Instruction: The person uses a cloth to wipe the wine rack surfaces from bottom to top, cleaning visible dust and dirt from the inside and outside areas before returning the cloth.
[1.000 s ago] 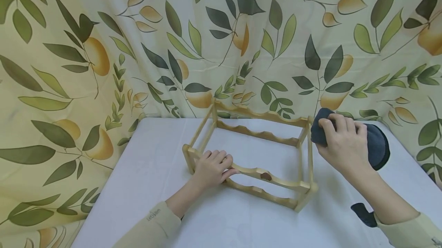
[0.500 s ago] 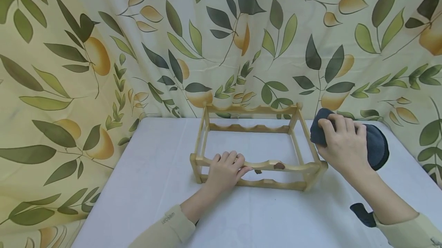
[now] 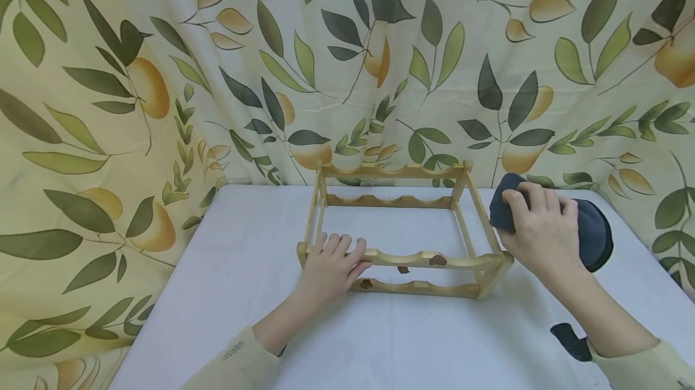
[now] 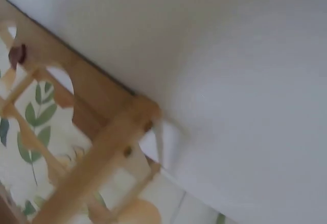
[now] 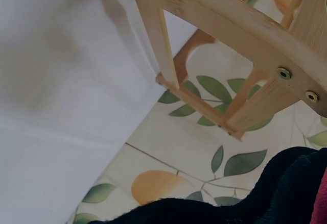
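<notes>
A pale wooden rack point(image 3: 418, 201) with scalloped rails stands upright on the white-covered table. Brown-red patches mark its front rails. My left hand point(image 3: 331, 266) holds the left part of the upper front rail, fingers over the top and thumb along the near side. In the left wrist view, the rack's wooden frame point(image 4: 97, 157) fills the lower left and the hand is out of sight. My right hand point(image 3: 545, 230) grips a folded dark blue cloth point(image 3: 594, 233) beside the rack's right end. The cloth's fuzzy dark fabric point(image 5: 255, 203) shows low in the right wrist view.
White cloth covers the table point(image 3: 402, 342). A curtain point(image 3: 347, 76) printed with leaves and fruit hangs behind and to the left, close to the rack's back. A black strap point(image 3: 571, 342) hangs at my right wrist.
The rack first turned so its front runs nearly straight across the view, its right end swinging away from me. My left hand then slid left along the rail. The right hand stayed nearly still.
</notes>
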The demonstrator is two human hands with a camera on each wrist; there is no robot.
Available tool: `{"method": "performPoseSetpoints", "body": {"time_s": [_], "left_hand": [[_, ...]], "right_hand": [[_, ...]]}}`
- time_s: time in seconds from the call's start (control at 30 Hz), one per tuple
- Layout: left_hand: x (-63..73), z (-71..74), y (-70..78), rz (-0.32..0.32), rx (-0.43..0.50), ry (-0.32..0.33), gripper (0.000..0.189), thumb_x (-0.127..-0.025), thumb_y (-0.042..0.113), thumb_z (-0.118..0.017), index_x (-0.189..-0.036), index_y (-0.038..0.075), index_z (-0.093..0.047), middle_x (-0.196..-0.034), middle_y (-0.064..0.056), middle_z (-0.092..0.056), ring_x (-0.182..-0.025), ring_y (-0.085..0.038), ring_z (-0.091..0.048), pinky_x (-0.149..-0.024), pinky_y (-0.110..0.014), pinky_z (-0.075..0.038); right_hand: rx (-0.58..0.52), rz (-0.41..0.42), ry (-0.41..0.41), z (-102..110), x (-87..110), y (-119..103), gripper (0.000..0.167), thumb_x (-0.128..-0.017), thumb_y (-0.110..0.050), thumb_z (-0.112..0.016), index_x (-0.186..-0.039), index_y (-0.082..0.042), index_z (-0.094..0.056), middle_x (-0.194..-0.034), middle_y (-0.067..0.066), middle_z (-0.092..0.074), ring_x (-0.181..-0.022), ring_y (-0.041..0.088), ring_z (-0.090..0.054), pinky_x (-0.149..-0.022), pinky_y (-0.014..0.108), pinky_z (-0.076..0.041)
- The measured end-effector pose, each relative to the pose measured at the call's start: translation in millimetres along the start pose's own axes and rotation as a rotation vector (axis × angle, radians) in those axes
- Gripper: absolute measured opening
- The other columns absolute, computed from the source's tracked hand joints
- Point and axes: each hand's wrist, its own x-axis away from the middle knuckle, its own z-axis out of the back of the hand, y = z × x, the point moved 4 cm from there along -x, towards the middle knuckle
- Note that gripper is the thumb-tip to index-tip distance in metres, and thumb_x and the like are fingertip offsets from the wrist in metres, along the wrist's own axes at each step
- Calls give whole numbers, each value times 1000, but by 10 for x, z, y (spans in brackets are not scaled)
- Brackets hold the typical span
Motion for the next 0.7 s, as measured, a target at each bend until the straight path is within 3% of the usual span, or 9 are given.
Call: {"method": "performPoseSetpoints", "body": {"time_s": [0.13, 0.23, 0.43, 0.7], "left_hand": [[96, 54, -213, 29, -28, -3, 48, -96, 51, -21, -97, 15, -53, -84, -3, -50, -79, -22, -51, -77, -36, -40], [156, 65, -309, 7, -22, 12, 49, -97, 49, -19, -92, 14, -53, -82, -2, -50, -78, -21, -50, -76, -36, -39], [208, 46, -331, -115, 46, 53, 39, -98, 41, -31, -78, 16, -53, -74, 3, -47, -67, -16, -43, -69, -33, -37], [223, 35, -332, -163, 33, 101, 37, -99, 39, -31, -78, 17, -54, -72, 5, -46, -64, -14, -40, -68, -31, -37]], "right_hand": [[-4, -11, -6, 5, 6, 0, 60, -52, -6, -78, -103, -1, -47, -108, 29, -45, -99, 46, -41, -76, 62, -31], [-11, -20, -14, 8, 8, -3, 60, -53, -6, -79, -104, -2, -47, -109, 29, -44, -100, 46, -40, -77, 62, -30], [-19, -33, -15, 12, 28, -19, 60, -52, -5, -79, -104, -1, -48, -110, 29, -45, -101, 46, -40, -78, 62, -30], [-34, -13, 15, 51, 77, -63, 58, -52, -7, -77, -102, 0, -49, -107, 29, -46, -98, 47, -42, -76, 62, -31]]}}
